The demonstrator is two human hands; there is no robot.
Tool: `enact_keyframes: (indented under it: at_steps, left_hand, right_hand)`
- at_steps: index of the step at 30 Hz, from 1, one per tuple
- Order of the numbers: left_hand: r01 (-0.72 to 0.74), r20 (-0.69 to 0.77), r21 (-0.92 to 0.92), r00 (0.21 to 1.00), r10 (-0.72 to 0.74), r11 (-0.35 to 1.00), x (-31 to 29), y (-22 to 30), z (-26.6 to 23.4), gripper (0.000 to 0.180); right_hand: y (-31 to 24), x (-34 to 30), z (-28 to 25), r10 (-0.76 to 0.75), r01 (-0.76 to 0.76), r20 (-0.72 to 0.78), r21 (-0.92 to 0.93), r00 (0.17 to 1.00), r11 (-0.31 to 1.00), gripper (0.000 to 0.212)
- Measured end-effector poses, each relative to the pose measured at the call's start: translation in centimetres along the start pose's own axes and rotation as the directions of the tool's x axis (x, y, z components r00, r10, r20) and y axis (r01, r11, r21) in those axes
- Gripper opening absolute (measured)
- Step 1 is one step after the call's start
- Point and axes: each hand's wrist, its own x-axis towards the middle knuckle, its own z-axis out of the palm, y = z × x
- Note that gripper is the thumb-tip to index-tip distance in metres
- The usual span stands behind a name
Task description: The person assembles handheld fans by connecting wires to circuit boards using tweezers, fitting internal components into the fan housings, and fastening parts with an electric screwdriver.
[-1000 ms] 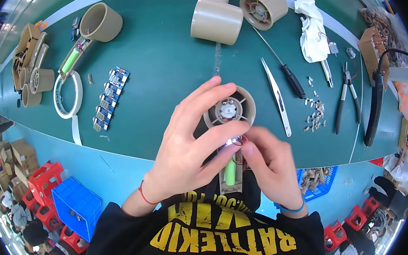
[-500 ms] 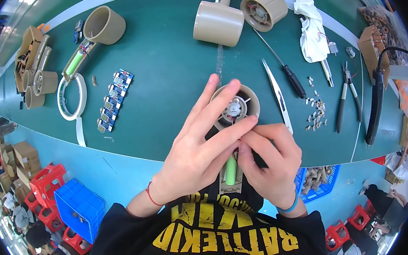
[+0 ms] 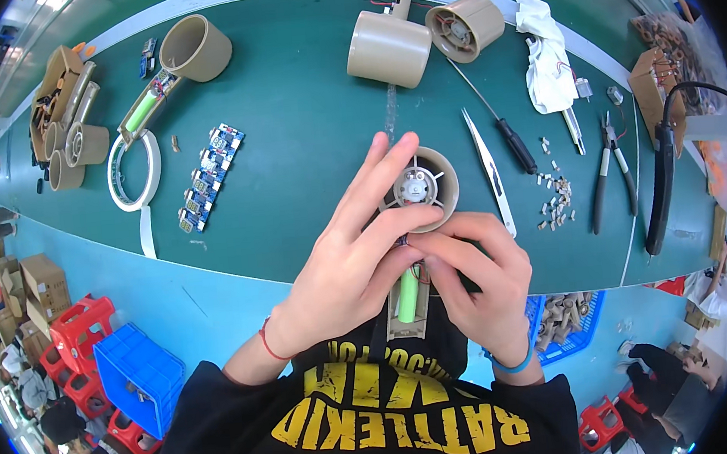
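Note:
A beige hair-dryer-shaped housing is held in front of my chest, its round end facing up. Inside the ring sits a small silver motor on a spoked mount. The open handle points toward me and carries a green battery cell. My left hand pinches a small dark bluish part at the neck between thumb and index finger, its other fingers stretched over the ring's left side. My right hand has thumb and index pressed together beside it, near thin wires; what they grip is hidden.
Tweezers, a screwdriver, small white parts, pliers and a soldering iron lie right. Circuit boards, a tape roll and another housing lie left. A housing lies ahead.
My fingers have shifted slightly at the neck, and the bluish part now shows between them. The ring has tipped a little, so the motor faces up more squarely. The view has shifted slightly.

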Motion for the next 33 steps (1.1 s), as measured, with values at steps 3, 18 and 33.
enact_keyframes:
  at_steps: [3, 18, 33]
  left_hand:
    - [0.032, -0.018, -0.029, 0.999, -0.032, 0.999, 0.2, 0.5, -0.1, 0.030]
    - [0.091, -0.162, -0.420, 0.971, -0.173, 0.903, -0.6, -0.2, 1.7, 0.037]
    - [0.038, -0.168, -0.852, 0.925, -0.342, 0.523, -0.4, -0.6, 3.1, 0.056]
  right_hand:
    - [-0.3, 0.3, -0.1, 0.055, -0.056, 0.044, 0.011, 0.998, 0.998, 0.031]
    - [0.7, 2.4, -1.3, 0.570, -0.704, 0.440, 0.579, 0.694, 0.410, 0.017]
    - [1.1, 4.1, -2.6, 0.579, -0.884, 0.674, 0.411, 0.460, 0.224, 0.015]
